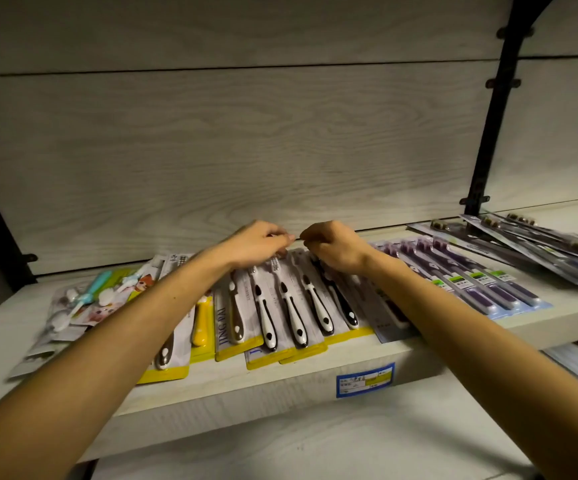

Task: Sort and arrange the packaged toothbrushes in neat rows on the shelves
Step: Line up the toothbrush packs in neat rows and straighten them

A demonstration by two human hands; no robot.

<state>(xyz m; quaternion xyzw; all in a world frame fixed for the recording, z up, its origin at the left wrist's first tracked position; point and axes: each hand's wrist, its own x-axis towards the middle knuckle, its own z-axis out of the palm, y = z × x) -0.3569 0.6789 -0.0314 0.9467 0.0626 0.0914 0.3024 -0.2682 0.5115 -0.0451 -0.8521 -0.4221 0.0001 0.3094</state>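
Both hands (298, 245) hide the yellow-carded packs' (291, 306) top ends; the price label's (365, 379) print is illegible.

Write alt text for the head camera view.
Both hands, left hand and right hand, grip the far ends of yellow-backed packs of black-and-white toothbrushes fanned across a pale wooden shelf. Purple toothbrush packs lie to the right, colourful children's packs to the left.

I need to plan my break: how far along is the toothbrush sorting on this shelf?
About midway. Done: the purple packs lie in an even row. In hand: left hand and right hand grip the far ends of the yellow-backed packs, whose near edges are uneven. Left: the children's packs and the dark packs lie jumbled.
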